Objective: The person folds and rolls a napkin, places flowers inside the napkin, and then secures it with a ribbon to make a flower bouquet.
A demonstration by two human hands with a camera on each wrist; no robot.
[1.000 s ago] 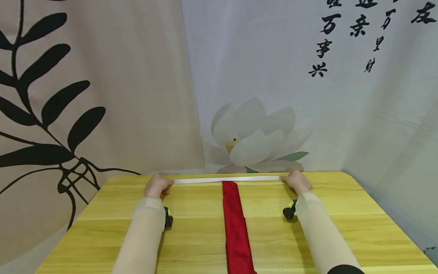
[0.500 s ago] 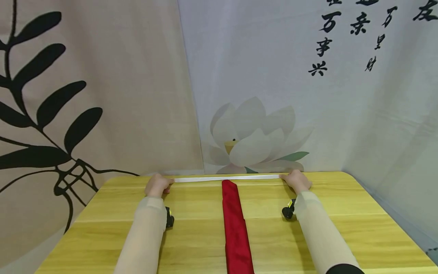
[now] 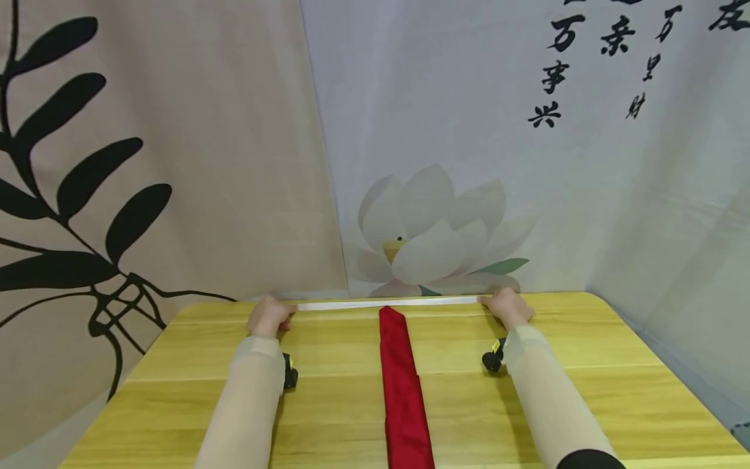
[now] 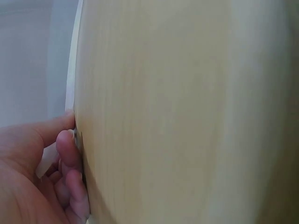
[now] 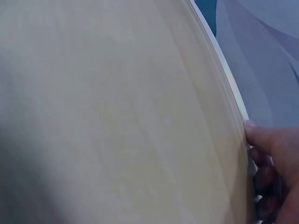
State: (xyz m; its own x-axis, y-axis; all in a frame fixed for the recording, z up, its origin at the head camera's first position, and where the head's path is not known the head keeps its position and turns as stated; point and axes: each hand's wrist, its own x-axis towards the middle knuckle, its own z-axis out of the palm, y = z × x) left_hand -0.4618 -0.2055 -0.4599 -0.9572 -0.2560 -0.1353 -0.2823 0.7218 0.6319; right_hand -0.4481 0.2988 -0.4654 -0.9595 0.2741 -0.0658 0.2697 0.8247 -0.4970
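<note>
A thin white strip [image 3: 387, 303] stretches nearly straight along the far edge of the table. Its left end is pinched by my left hand [image 3: 269, 316], thumb and index finger meeting on it in the left wrist view [image 4: 32, 158]. At the other end my right hand [image 3: 508, 307] pinches the strip, with the remaining fingers curled below the thumb in the right wrist view [image 5: 275, 163]. Between my forearms lies a long, folded red cloth [image 3: 404, 391], its pointed far end just short of the strip. Its near end runs out of the head view.
The wooden table [image 3: 328, 404] has rounded far corners. Directly behind it hangs a pale curtain [image 3: 445, 130] printed with a lotus, black leaves and characters. A dark wrist camera [image 3: 494, 357] sits on my right wrist, another [image 3: 290, 372] on my left.
The head view has shifted slightly, so the curtain print sits a little differently in frame. Both hands keep their hold on the white strip, and the red cloth lies as before.
</note>
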